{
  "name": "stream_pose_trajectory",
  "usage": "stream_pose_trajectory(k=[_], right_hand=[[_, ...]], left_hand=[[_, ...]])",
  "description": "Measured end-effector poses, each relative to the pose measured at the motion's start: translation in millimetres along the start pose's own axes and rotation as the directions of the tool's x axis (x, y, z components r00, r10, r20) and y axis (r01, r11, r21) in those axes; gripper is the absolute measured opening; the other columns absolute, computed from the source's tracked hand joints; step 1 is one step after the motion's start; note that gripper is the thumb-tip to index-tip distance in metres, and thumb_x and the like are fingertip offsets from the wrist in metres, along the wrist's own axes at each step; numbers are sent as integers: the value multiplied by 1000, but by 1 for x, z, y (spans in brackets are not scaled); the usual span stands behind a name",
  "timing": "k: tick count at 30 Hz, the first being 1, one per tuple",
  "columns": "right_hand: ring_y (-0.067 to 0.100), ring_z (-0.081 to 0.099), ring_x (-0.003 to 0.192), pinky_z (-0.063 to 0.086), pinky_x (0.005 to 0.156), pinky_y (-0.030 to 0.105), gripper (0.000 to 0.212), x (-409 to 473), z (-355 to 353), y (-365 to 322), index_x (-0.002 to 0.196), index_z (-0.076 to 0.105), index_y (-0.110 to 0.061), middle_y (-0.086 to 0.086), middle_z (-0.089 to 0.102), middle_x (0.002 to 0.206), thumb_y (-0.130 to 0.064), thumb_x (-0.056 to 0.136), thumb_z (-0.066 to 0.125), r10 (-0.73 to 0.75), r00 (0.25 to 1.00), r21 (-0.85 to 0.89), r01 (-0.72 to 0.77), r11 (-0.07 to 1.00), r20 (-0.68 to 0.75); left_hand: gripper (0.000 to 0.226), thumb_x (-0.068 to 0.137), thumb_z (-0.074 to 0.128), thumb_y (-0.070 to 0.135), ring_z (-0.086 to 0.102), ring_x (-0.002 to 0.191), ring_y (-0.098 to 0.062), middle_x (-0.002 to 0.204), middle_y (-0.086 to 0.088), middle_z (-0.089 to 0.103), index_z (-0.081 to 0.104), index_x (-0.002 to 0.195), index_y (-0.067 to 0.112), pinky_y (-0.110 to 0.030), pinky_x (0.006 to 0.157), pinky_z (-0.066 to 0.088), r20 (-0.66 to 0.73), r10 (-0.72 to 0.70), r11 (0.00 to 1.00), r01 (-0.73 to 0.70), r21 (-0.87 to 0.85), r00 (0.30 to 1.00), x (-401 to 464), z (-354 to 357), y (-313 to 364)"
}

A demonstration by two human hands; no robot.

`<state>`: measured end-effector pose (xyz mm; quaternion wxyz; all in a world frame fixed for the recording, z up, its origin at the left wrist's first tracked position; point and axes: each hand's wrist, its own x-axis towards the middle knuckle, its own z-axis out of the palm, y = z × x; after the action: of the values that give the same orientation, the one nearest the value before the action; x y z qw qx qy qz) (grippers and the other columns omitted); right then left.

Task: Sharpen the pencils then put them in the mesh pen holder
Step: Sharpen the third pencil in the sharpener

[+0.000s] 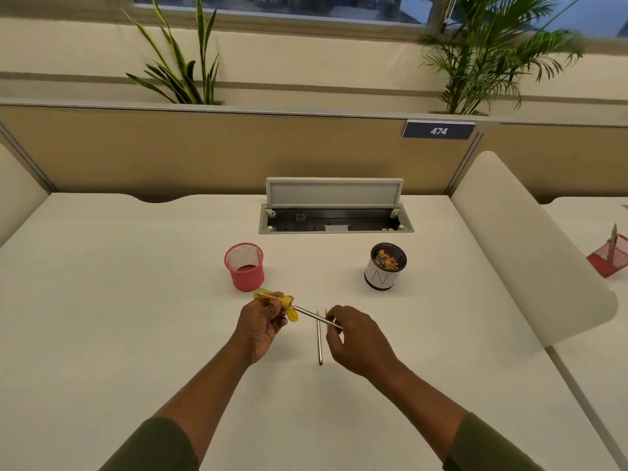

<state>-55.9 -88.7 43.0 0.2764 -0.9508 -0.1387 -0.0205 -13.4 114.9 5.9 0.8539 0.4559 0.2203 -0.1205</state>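
Observation:
My left hand (263,322) grips a yellow translucent sharpener (272,298) with its round cap hanging open below. A pencil (314,315) is pushed into the sharpener and slants down to the right, where my right hand (356,338) pinches its other end. A second pencil (319,345) lies on the white desk (119,300) between my hands, pointing away from me. The pink mesh pen holder (244,266) stands just behind my left hand, with no pencils visible in it.
A white-and-black cup (385,266) holding pencil shavings stands to the right of the holder. Behind both is an open cable tray (334,217) set in the desk. A white divider (523,246) bounds the right side; a red mesh tray (610,258) sits beyond it.

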Motion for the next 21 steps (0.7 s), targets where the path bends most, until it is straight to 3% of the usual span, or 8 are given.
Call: stream_pose_trajectory(k=[6,10,13,18,21], right_hand=[[16,57,74,46,63,29,22,3,0,-1,112,65,-25,-1,59,82,-32,94,54,-50,998,-1,50,999,-23],[19,57,74,50,65,31,21,0,-1,1,109,63,-12,3,57,88,-19,90,59,-88,994,34,90,995,-69],[22,52,65,49,54,35,11,1,-7,2,95,62,-5,6,55,80,-4,84,63,-272,960,-133,261,956,-72],[23,38,54,27,48,32,21,10,-24,11,110,66,-8,6,47,67,-12,89,64,-466,884,-368,422,829,-34],[22,37,53,24,50,32,28,11,-27,12,112,67,-7,6,47,67,-8,85,69,-534,845,-443,477,759,-6]], left_hand=[[12,92,48,0,63,56,-11,78,-7,75,59,96,5,-22,51,53,9,-11,1000,11,-5,1000,-1,4,-2],[11,91,50,2,59,57,-11,77,-7,75,60,93,5,-21,51,52,15,-24,999,25,-22,1000,-2,5,1],[9,90,52,4,59,57,-9,76,-5,74,60,94,5,-20,51,51,34,-44,998,45,-46,998,-2,5,4],[11,81,56,4,60,58,-13,79,-9,74,63,89,5,-21,54,52,72,-105,986,113,-121,992,-4,0,10],[17,72,60,7,60,58,-14,83,-10,74,63,89,5,-21,56,53,124,-98,979,118,-164,987,-4,0,14]])
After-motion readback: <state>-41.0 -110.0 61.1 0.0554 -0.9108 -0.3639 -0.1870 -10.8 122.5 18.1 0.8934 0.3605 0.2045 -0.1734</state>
